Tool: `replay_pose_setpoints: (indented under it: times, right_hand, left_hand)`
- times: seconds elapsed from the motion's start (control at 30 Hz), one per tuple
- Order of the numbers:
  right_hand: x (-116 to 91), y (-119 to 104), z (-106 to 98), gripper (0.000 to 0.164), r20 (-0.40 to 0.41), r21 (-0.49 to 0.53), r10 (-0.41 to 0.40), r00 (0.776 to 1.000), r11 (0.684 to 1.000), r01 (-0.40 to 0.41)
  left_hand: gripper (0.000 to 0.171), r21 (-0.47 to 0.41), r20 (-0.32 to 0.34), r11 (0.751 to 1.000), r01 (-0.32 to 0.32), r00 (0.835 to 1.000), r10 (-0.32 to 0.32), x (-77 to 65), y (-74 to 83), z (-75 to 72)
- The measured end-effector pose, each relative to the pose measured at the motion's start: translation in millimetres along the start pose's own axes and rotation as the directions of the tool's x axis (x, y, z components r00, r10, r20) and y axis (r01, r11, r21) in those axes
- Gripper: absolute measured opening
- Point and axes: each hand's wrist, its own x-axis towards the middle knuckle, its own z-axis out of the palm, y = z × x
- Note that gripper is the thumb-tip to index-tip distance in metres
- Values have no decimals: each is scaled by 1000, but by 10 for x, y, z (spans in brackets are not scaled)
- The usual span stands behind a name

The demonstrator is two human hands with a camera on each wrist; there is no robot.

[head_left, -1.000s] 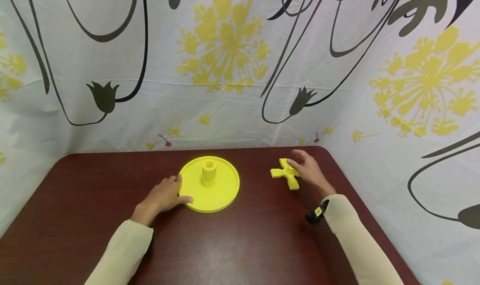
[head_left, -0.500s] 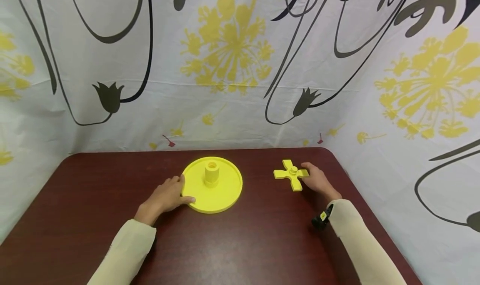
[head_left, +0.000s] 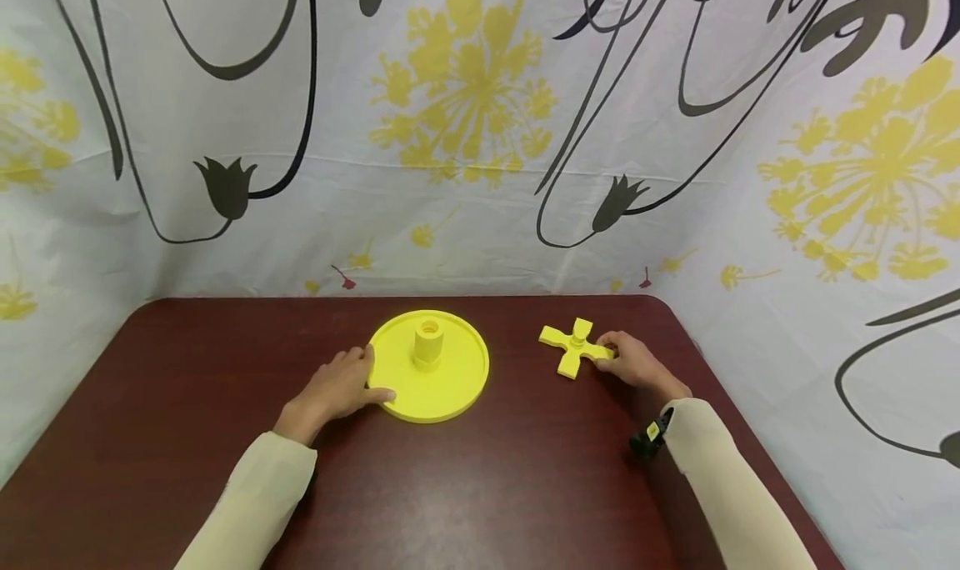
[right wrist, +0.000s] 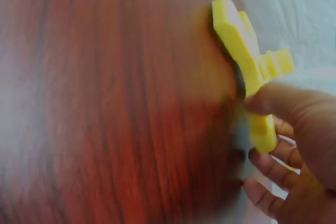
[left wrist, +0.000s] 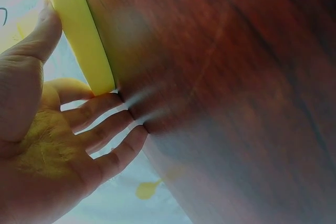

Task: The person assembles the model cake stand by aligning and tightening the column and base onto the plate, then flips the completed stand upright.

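Note:
A round yellow disc [head_left: 457, 378] with a low rim and an upright hollow post [head_left: 428, 342] lies on the dark wooden table. My left hand [head_left: 333, 387] holds its left edge, thumb over the rim and fingers along the side. In the left wrist view the thumb presses the yellow edge [left wrist: 84, 30], with the fingertips down at the tabletop. To the right, my right hand [head_left: 636, 362] pinches one arm of a yellow four-armed cross piece [head_left: 572, 349]. A short ridged peg [right wrist: 278, 64] sticks up from the cross's centre, as the right wrist view shows.
The reddish-brown table [head_left: 480, 487] has rounded back corners. Close behind it and at both sides hangs a white cloth [head_left: 315, 220] printed with yellow and grey flowers. A dark wrist strap with a device [head_left: 648, 438] is on the right wrist.
My right hand has come down from above the cross piece to pinch its right arm, and the cross has turned and tilted. The left hand keeps its hold on the disc's edge.

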Motion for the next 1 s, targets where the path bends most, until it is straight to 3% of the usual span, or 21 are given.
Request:
replay_pose_setpoints:
  times: [0.2,0.37,0.63,0.87,1.0]
  right_hand:
    - [26,-148,-52,33,-132,105,38,991,994,-24]
    - [106,-313,-78,38,-216,204,24,976,979,22]
    - [211,-789,-21,34,-213,343,-59,975,930,131]
    - [325,-1222,73,34,-262,421,-99,960,884,206]
    - [381,-1466,153,40,-265,469,-81,961,860,202]
  left_hand:
    - [95,8,2,1000,1,1000,-1,17,2,-9]
    - [95,-1,1,1000,3,1000,-3,23,3,-2]
    - [95,-15,1,1000,5,1000,-5,19,2,13]
    - [94,-16,0,1000,2,1000,-2,7,0,13]
    - [95,-17,-4,1000,3,1000,-3,1,-6,14]
